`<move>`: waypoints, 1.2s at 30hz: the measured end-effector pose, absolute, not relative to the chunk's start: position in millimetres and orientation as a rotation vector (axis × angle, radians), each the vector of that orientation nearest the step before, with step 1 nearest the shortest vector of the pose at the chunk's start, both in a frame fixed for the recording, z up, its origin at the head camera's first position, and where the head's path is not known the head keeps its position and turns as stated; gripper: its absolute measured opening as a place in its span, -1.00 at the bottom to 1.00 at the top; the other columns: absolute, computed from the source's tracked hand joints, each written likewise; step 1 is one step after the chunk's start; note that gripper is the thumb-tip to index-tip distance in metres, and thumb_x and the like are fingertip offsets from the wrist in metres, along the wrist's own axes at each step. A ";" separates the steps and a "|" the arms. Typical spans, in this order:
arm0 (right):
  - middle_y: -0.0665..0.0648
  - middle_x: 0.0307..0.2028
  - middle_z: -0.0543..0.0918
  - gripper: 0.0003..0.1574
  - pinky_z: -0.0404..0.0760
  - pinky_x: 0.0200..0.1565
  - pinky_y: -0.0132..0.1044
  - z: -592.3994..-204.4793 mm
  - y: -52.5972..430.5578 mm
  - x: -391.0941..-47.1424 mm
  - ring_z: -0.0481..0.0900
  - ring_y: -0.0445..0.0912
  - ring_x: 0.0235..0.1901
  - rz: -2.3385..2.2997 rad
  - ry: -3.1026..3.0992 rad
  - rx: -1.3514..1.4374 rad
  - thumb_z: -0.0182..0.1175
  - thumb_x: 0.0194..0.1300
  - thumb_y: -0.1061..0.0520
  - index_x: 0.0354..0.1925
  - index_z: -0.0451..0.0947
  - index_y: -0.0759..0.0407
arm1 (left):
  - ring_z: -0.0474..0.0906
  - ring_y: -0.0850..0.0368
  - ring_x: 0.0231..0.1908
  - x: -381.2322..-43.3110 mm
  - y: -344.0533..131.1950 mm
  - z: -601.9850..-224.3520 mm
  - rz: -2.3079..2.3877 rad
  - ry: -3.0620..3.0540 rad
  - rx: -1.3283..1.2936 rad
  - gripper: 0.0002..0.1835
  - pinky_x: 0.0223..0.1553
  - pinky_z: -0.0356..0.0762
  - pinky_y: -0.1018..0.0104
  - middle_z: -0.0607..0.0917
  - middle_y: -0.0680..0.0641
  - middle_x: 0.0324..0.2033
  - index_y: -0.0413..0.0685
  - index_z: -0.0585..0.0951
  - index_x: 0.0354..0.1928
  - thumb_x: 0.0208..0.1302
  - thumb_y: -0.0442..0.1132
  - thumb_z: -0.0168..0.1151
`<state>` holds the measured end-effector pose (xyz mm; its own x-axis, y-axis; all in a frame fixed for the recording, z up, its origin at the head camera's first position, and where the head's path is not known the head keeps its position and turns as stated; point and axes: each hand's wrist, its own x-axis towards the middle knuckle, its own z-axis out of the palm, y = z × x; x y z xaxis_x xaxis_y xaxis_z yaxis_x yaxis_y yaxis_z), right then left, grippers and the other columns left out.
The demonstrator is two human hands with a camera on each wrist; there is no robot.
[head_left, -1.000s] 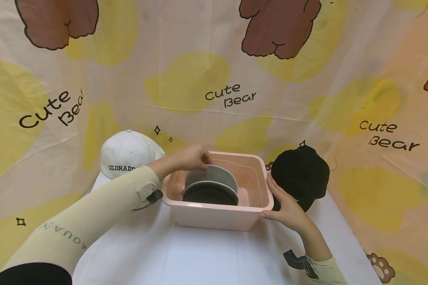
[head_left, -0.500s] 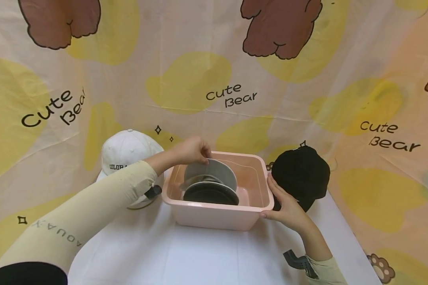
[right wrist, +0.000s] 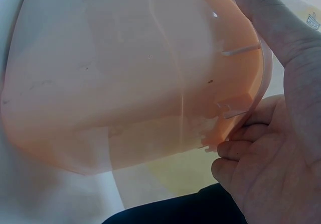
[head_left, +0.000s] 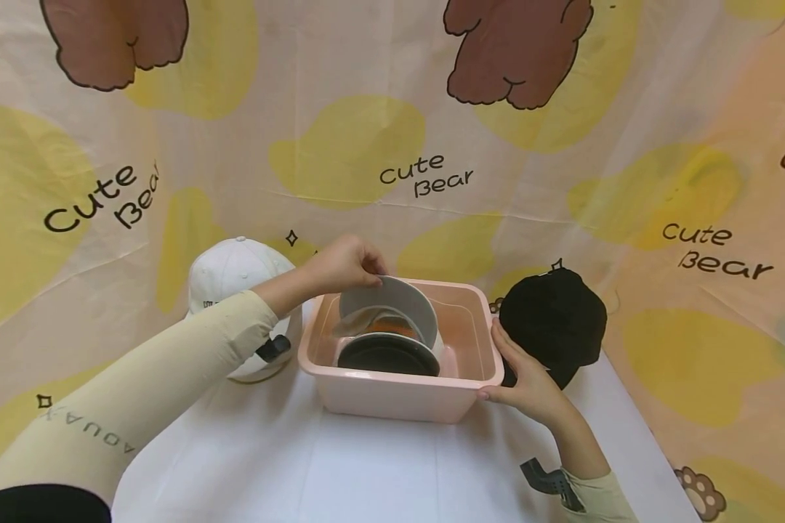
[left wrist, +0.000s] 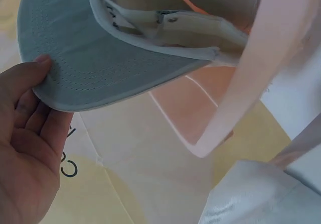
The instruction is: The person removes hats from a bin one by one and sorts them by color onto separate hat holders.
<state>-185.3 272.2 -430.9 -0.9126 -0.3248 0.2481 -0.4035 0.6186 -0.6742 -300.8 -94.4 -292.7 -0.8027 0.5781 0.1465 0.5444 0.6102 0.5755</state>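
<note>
Left hand (head_left: 348, 266) pinches the grey-brimmed cap (head_left: 399, 296) inside the pink basin (head_left: 392, 396): brim tip upward, long axis steep, basin's left side close, more room rightward; right hand (head_left: 526, 378) grips the basin's corner!

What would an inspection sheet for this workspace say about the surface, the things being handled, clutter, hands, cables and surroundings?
Surface: white table, bearing the pink basin.
Things handled: grey-brimmed cap, partly in the basin, brim upward; before it, a dark, pale-edged piece, hard to identify.
Clutter: white cap left of the basin, black cap right of it.
Hands: left hand pinches the brim; right hand holds the basin's right end.
Cables: nothing seen.
Surroundings: printed cloth behind, reading "Cute Bear".
</note>
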 end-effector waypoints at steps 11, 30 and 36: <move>0.19 0.62 -0.03 0.51 0.30 0.32 0.48 -430.0 272.3 -184.9 0.07 0.33 0.54 1.161 -2.737 0.627 0.66 -0.09 -0.09 0.63 -0.01 0.10 | 0.76 0.17 -0.31 -288.1 -106.9 -277.0 1.083 2.794 0.929 -0.93 -0.27 0.74 0.32 0.84 0.00 -0.35 -0.06 0.82 -0.28 0.20 -0.35 0.49; 0.19 0.63 -0.04 0.52 0.32 0.32 0.46 -431.1 273.4 -185.1 0.06 0.32 0.54 1.164 -2.740 0.632 0.66 -0.08 -0.09 0.63 -0.03 0.07 | 0.77 0.16 -0.24 -268.6 -132.8 -250.6 1.318 2.810 0.928 -0.90 -0.29 0.70 0.49 0.84 -0.06 -0.30 -0.15 0.82 -0.23 0.20 -0.36 0.50; 0.21 0.62 -0.03 0.52 0.36 0.29 0.44 -431.4 272.9 -184.9 0.07 0.33 0.54 1.154 -2.743 0.620 0.66 -0.08 -0.11 0.63 -0.03 0.07 | 0.75 0.25 -0.31 -261.0 -140.2 -244.9 1.389 2.843 0.923 -0.90 -0.34 0.69 0.49 0.84 -0.07 -0.32 -0.14 0.82 -0.24 0.20 -0.37 0.49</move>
